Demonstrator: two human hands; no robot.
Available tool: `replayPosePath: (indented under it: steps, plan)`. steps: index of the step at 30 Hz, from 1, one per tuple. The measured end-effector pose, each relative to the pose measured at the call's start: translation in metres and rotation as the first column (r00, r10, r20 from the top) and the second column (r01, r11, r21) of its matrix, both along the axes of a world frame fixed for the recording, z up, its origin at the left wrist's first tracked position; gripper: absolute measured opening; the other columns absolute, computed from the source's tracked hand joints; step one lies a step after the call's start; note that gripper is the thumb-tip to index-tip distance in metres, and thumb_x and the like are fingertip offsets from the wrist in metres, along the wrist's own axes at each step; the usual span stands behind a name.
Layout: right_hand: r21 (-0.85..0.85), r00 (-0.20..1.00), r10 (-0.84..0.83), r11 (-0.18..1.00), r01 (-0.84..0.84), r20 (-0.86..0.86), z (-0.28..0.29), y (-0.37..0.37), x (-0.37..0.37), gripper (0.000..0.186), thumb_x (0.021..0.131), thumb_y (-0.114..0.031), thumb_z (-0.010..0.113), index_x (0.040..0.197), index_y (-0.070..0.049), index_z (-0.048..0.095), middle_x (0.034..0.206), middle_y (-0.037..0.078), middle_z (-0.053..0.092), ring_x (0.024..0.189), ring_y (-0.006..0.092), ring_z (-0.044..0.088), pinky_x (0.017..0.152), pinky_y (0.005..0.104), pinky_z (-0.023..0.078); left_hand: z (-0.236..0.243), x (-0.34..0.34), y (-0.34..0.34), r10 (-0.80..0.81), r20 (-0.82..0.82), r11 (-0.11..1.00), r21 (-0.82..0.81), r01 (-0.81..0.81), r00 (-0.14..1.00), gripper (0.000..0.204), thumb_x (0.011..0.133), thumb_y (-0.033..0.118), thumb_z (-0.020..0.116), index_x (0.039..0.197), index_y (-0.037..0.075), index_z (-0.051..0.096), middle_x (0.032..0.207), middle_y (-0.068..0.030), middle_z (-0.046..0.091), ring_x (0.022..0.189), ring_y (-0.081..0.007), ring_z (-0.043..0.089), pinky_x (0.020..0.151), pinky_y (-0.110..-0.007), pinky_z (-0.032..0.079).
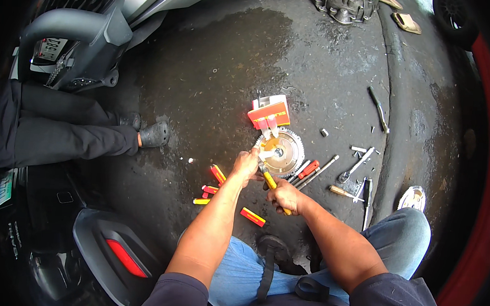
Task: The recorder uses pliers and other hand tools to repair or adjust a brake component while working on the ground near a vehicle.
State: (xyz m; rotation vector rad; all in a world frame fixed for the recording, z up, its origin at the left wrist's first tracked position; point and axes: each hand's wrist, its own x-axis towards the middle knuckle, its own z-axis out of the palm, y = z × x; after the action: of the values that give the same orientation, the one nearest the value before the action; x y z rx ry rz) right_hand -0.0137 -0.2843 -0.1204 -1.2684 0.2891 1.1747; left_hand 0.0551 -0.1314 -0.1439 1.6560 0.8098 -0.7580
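My right hand (287, 196) is wrapped round the yellow handle of a hammer (269, 181), whose grey head end points up toward my left hand. My left hand (246, 165) is closed at the near left edge of a round toothed metal clutch part (292, 156); what its fingers hold is hidden. This toothed part lies on the dark floor, with glare across its left side. Just beyond it stands an opened red and white box (271, 116), its flap hanging toward the metal part.
Small red-yellow boxes (253, 217) lie near my knees. A red-handled screwdriver (309, 169), a ratchet (351, 172) and other tools lie to the right. Another toothed disc (412, 198) is by my right knee. A metal housing (346, 5) stands far off. At left are a motorcycle (67, 27) and a person's legs (78, 123).
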Motion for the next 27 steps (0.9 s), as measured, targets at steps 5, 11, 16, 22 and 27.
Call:
replayPosePath:
  steps: [5,11,16,22,27]
  plan:
    - [0.181,0.955,-0.101,0.971,0.156,-0.278,0.001,-0.004,0.002,0.034,0.075,-0.002,0.054,0.106,-0.011,0.044,0.064,-0.003,0.039,0.047,0.0070,0.037,0.041,0.0235,0.033,0.001,0.000,-0.001,0.003,-0.002,1.000,-0.001,-0.003,1.000,0.051,0.096,0.038,0.043,0.106,-0.010,0.054,0.098,-0.0208,0.061,0.080,-0.0330,0.066,0.062,-0.048,0.059]
    - [0.340,0.891,-0.102,0.900,0.271,-0.442,-0.014,-0.011,0.001,0.032,0.076,-0.003,0.056,0.107,-0.008,0.046,0.066,-0.002,0.040,0.050,0.0081,0.039,0.042,0.0246,0.033,0.007,0.004,0.001,-0.037,0.054,0.999,-0.037,0.039,0.998,0.048,0.095,0.039,0.045,0.103,-0.007,0.057,0.096,-0.0182,0.062,0.078,-0.0293,0.066,0.061,-0.046,0.059]
    - [0.488,0.818,-0.045,0.783,0.385,-0.574,-0.015,-0.012,0.003,0.024,0.079,-0.005,0.055,0.101,-0.009,0.047,0.067,-0.002,0.039,0.053,0.0068,0.036,0.044,0.0219,0.030,0.011,0.003,-0.001,0.024,0.141,0.997,-0.070,-0.014,0.990,0.050,0.093,0.042,0.047,0.101,-0.006,0.059,0.093,-0.0152,0.062,0.078,-0.0262,0.064,0.063,-0.048,0.057]
    - [0.581,0.765,0.032,0.671,0.460,-0.643,-0.016,-0.019,0.006,0.017,0.080,-0.010,0.056,0.094,-0.010,0.047,0.069,-0.003,0.040,0.054,0.0056,0.034,0.046,0.0205,0.027,0.021,0.001,-0.016,0.090,0.148,0.996,-0.037,-0.085,0.985,0.048,0.092,0.042,0.049,0.095,-0.005,0.062,0.089,-0.0142,0.063,0.078,-0.0249,0.063,0.071,-0.047,0.054]
    - [0.484,0.852,-0.009,0.820,0.306,-0.524,-0.021,-0.014,0.005,0.023,0.082,-0.014,0.056,0.104,-0.008,0.051,0.074,0.003,0.052,0.061,0.0183,0.053,0.054,0.0345,0.046,0.004,-0.002,-0.023,-0.056,0.237,0.951,0.309,-0.021,0.970,0.054,0.093,0.040,0.046,0.081,-0.010,0.062,0.074,-0.0220,0.062,0.071,-0.0281,0.064,0.067,-0.042,0.049]
